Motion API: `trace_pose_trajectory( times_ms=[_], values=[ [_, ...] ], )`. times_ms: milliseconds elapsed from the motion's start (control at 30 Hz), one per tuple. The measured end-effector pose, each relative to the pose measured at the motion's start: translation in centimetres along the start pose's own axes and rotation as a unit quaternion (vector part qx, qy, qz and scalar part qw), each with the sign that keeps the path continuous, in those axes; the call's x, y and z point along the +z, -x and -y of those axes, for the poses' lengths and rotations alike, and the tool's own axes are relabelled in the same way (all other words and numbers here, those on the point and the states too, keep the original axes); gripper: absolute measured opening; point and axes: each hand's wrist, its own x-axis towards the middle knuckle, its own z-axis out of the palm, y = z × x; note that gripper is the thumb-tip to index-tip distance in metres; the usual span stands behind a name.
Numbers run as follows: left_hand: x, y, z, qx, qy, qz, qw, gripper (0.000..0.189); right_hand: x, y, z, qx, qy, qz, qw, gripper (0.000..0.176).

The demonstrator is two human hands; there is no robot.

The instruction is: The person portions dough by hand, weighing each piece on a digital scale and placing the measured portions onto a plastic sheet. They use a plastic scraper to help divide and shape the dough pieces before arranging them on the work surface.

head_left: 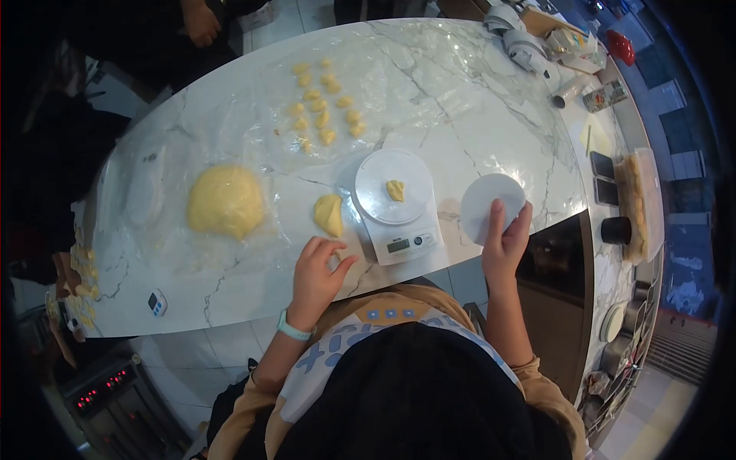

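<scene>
My right hand grips a flat white round disc by its right side, to the right of the scale. A small lump of dough rests on the round pan of the white kitchen scale; its display is too small to read. My left hand is at the left of the scale with thumb and fingers apart and nothing between them. Just above those fingers lies a larger cut piece of yellow dough. Farther left, a big smooth mound of dough sits on clear plastic.
Several small dough pieces are spread on plastic sheeting at the back of the marble table. A small timer lies near the front left edge. Phones and a black cup stand on the right-hand counter. Another person's hand shows at the far side.
</scene>
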Motion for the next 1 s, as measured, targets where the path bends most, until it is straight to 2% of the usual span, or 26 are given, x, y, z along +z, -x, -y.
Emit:
trace_pose_trajectory(
  times_ms=[100, 167, 200, 267, 367, 400, 467, 600, 667, 700, 767, 900, 967, 1000],
  values=[
    [0.0, 1.5, 2.2, -0.015, 0.001, -0.018, 1.000, 0.015, -0.2, 0.0, -0.2, 0.013, -0.018, -0.025, 0.999, 0.018],
    [0.0, 1.3, 3.2, 0.103, -0.066, -0.075, 0.990, 0.015, -0.1, 0.1, -0.2, 0.020, -0.031, -0.021, 0.999, 0.018],
    [0.1, 1.3, 3.5, 0.104, -0.066, -0.074, 0.990, 0.015, -0.1, 0.1, -0.3, 0.020, -0.031, -0.023, 0.999, 0.018],
    [-0.4, 0.4, 2.2, 0.001, 0.072, -0.021, 0.997, 0.013, -0.2, 0.0, -0.5, -0.044, -0.003, -0.019, 0.999, 0.019],
    [-1.1, -0.3, 1.3, -0.010, 0.049, 0.027, 0.998, 0.012, -0.7, 0.1, -0.1, -0.014, -0.016, -0.020, 1.000, 0.019],
    [-1.3, -0.3, 1.1, -0.010, 0.049, 0.027, 0.998, 0.012, -0.7, 0.0, -0.1, -0.015, -0.016, -0.020, 1.000, 0.019],
    [-1.7, -0.2, 1.0, 0.039, 0.043, 0.090, 0.994, 0.011, -0.8, 0.0, -0.1, -0.014, -0.015, -0.032, 0.999, 0.019],
    [-0.8, -0.1, 2.8, 0.077, 0.011, 0.082, 0.994, 0.013, -0.6, 0.4, -0.2, -0.021, -0.010, -0.026, 0.999, 0.019],
    [-0.3, -0.8, 2.6, 0.076, -0.004, -0.006, 0.997, 0.013, -0.6, 0.4, -0.2, -0.029, 0.002, -0.020, 0.999, 0.018],
    [-0.1, -1.2, 2.4, 0.076, -0.003, -0.005, 0.997, 0.013, -0.7, 0.4, -0.1, -0.029, 0.002, -0.020, 0.999, 0.018],
    [0.2, -2.4, 2.0, 0.027, 0.033, -0.084, 0.996, 0.012, -0.7, 0.4, -0.1, -0.022, -0.012, -0.027, 0.999, 0.019],
    [-1.1, -4.4, 1.3, 0.082, -0.045, -0.108, 0.990, 0.012, -0.4, 0.2, 0.4, -0.010, -0.017, -0.028, 0.999, 0.018],
    [-2.1, -4.7, 1.2, 0.075, -0.067, 0.051, 0.994, 0.011, -0.2, 0.2, 0.6, -0.030, -0.014, -0.027, 0.999, 0.018],
    [-2.5, -5.0, 0.8, 0.075, -0.066, 0.051, 0.994, 0.011, -0.2, 0.2, 0.6, -0.031, -0.013, -0.027, 0.999, 0.018]
  ],
)
